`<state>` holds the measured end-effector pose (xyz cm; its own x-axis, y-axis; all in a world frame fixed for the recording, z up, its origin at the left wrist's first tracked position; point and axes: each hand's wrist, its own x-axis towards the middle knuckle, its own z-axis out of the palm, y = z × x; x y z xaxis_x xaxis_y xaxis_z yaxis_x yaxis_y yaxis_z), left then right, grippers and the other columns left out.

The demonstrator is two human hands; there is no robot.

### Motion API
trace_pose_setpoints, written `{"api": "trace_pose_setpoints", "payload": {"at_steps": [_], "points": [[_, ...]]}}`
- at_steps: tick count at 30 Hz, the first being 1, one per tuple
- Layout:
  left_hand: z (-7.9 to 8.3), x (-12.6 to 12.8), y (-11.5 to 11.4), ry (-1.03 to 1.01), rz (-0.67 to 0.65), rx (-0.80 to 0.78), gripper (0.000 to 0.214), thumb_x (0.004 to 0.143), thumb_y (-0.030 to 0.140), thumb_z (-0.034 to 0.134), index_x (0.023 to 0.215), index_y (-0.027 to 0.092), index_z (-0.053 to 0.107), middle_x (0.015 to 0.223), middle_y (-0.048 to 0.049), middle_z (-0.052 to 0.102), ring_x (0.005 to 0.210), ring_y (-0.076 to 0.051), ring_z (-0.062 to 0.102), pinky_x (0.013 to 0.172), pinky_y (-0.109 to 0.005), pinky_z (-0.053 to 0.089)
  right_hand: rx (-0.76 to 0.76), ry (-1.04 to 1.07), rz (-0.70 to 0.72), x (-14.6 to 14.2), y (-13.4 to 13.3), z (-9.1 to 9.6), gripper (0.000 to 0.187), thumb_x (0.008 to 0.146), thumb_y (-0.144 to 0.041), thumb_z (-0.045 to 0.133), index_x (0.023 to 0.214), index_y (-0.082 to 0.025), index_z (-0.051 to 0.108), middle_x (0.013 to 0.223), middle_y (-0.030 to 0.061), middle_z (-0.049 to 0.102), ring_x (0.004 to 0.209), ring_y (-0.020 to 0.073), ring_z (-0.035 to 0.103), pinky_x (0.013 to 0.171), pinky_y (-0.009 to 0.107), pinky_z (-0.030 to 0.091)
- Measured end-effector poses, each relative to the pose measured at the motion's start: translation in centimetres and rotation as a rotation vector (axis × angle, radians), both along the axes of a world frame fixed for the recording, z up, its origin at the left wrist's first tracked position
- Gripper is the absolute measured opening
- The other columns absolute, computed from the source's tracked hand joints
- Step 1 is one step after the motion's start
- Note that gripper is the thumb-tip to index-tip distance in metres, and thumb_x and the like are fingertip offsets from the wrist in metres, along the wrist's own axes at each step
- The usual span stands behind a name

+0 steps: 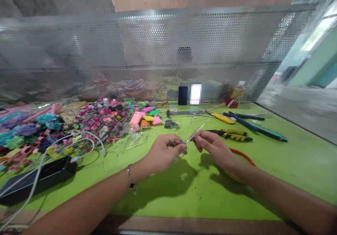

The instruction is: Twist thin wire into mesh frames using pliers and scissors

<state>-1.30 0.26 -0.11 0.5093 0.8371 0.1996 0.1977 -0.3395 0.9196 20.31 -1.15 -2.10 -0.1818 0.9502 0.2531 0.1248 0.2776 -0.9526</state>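
Wire point(196, 133), thin and glinting, sits pinched between both hands above the middle of the green table point(289, 165). Left hand point(164, 150) curls nearly closed, its fingertips gripping the wire's lower end; right hand point(214, 147) holds the wire just beyond, with thumb and fingers pressed together. No bloom shows on this piece, though it is too small to tell whether it is fully bare. Finished-looking flowers point(102, 119) heap at ten o'clock, clay blocks point(139, 119) lie at eleven, pliers point(231, 135) at two, and a red ring point(243, 156) at four.
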Motion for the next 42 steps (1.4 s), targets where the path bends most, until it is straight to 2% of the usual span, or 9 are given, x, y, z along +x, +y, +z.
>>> {"api": "trace_pose_setpoints", "payload": {"at_steps": [4, 8, 13, 20, 22, 27, 30, 36, 42], "points": [[-0.4, -0.1, 0.2, -0.351, -0.165, -0.649, 0.039, 0.069, 0.047, 0.091, 0.072, 0.016, 0.067, 0.066, -0.0005, 0.063, 0.069, -0.018, 0.068, 0.072, -0.030, 0.049, -0.038, 0.206, 0.181, 0.4, 0.5, -0.8, 0.049, 0.089, -0.069, 0.071, 0.095, -0.021, 0.078, 0.076, 0.0043, 0.068, 0.065, 0.0175, 0.060, 0.060, 0.034, 0.051], [-0.8, 0.1, 0.0, -0.379, -0.200, -0.764, 0.042, 0.064, 0.046, 0.096, 0.073, 0.015, 0.068, 0.065, 0.0004, 0.062, 0.066, -0.016, 0.068, 0.071, -0.028, 0.049, 0.133, 0.063, 0.063, 0.4, 0.1, -0.1, 0.049, 0.092, -0.066, 0.070, 0.071, -0.022, 0.075, 0.065, 0.0046, 0.067, 0.063, 0.0191, 0.061, 0.060, 0.035, 0.051], [-0.4, 0.4, -0.4, -0.163, -0.136, -0.326, 0.034, 0.080, 0.047, 0.082, 0.074, 0.016, 0.071, 0.074, -0.0055, 0.071, 0.073, -0.018, 0.066, 0.074, -0.031, 0.048, 0.236, -0.053, -0.137, -0.3, -1.1, 1.4, 0.042, 0.093, -0.052, 0.071, 0.062, -0.023, 0.072, 0.069, 0.0058, 0.071, 0.068, 0.0212, 0.064, 0.062, 0.035, 0.051], [-0.3, 0.0, -0.8, 0.275, -0.005, 0.655, 0.022, 0.093, 0.023, 0.059, 0.072, 0.021, 0.066, 0.070, -0.0043, 0.066, 0.065, -0.017, 0.051, 0.082, -0.039, 0.041, 0.185, -0.115, -0.191, -0.9, -0.7, 0.8, 0.046, 0.091, -0.050, 0.070, 0.055, -0.022, 0.061, 0.058, 0.0018, 0.059, 0.053, 0.0153, 0.049, 0.049, 0.030, 0.041], [-0.2, 0.0, -0.8, 0.240, 0.020, 0.551, 0.021, 0.093, 0.025, 0.060, 0.073, 0.020, 0.066, 0.071, -0.0049, 0.066, 0.067, -0.018, 0.053, 0.080, -0.038, 0.041, 0.148, -0.081, -0.149, -0.7, -0.3, 0.4, 0.050, 0.092, -0.053, 0.069, 0.055, -0.022, 0.060, 0.062, 0.0035, 0.062, 0.055, 0.0154, 0.052, 0.050, 0.029, 0.043], [-0.2, 0.1, -0.4, -0.260, -0.087, -0.461, 0.032, 0.079, 0.044, 0.083, 0.074, 0.017, 0.066, 0.072, -0.0029, 0.067, 0.070, -0.017, 0.065, 0.073, -0.032, 0.048, 0.070, 0.104, 0.057, -0.1, 0.2, -0.5, 0.042, 0.093, -0.062, 0.070, 0.099, -0.022, 0.077, 0.080, 0.0049, 0.071, 0.062, 0.0164, 0.061, 0.056, 0.032, 0.052], [-0.5, 0.1, -0.3, -0.420, -0.150, -0.783, 0.040, 0.065, 0.041, 0.096, 0.076, 0.015, 0.068, 0.069, -0.0007, 0.065, 0.065, -0.015, 0.067, 0.069, -0.029, 0.051, 0.142, 0.102, 0.115, 0.1, 0.1, -0.9, 0.043, 0.096, -0.063, 0.067, 0.100, -0.021, 0.076, 0.078, 0.0050, 0.070, 0.064, 0.0170, 0.061, 0.057, 0.031, 0.050], [-0.8, 0.3, -0.7, -0.428, -0.198, -0.841, 0.039, 0.063, 0.040, 0.098, 0.075, 0.015, 0.070, 0.063, 0.0000, 0.066, 0.063, -0.015, 0.070, 0.063, -0.024, 0.050, 0.346, -0.073, 0.054, 0.6, -0.2, -0.4, 0.052, 0.101, -0.063, 0.057, 0.072, -0.022, 0.069, 0.069, 0.0032, 0.064, 0.060, 0.0162, 0.052, 0.058, 0.031, 0.044], [-0.6, 0.4, -0.5, -0.314, -0.156, -0.487, 0.040, 0.071, 0.050, 0.092, 0.072, 0.015, 0.072, 0.069, -0.0042, 0.072, 0.068, -0.015, 0.067, 0.071, -0.028, 0.050, 0.217, -0.121, -0.005, 0.8, -0.2, -0.2, 0.053, 0.098, -0.065, 0.060, 0.074, -0.020, 0.073, 0.065, 0.0012, 0.060, 0.060, 0.0162, 0.050, 0.057, 0.030, 0.039]]}}
